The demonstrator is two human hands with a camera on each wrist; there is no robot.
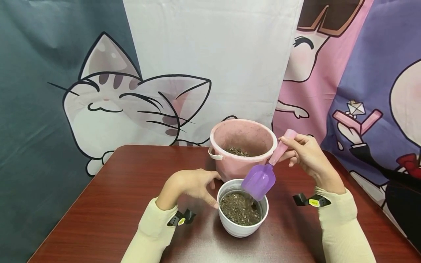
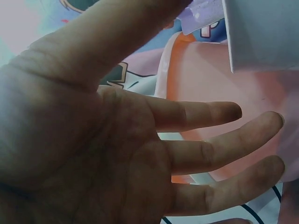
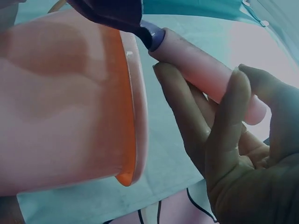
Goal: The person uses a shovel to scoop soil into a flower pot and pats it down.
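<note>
My right hand (image 1: 306, 155) pinches the pink handle of a small toy-like trowel (image 1: 258, 181) between fingers and thumb. The trowel's purple blade tilts down over the far right rim of a white pot (image 1: 241, 231), which contains dark soil (image 1: 240, 209). In the right wrist view the pink trowel handle (image 3: 196, 65) lies across the fingers. At the pot's left side is my left hand (image 1: 195, 184), its thumb tip at the rim and its fingers spread. The left wrist view shows those fingers (image 2: 201, 154) extended near the pink bucket, holding nothing.
Directly behind the pot stands a pink bucket (image 1: 230, 166) with some soil low inside and a white handle (image 1: 215, 155) hanging at its left. Everything rests on a reddish-brown table (image 1: 148, 164). A cartoon-printed cloth (image 1: 213, 47) hangs behind the table.
</note>
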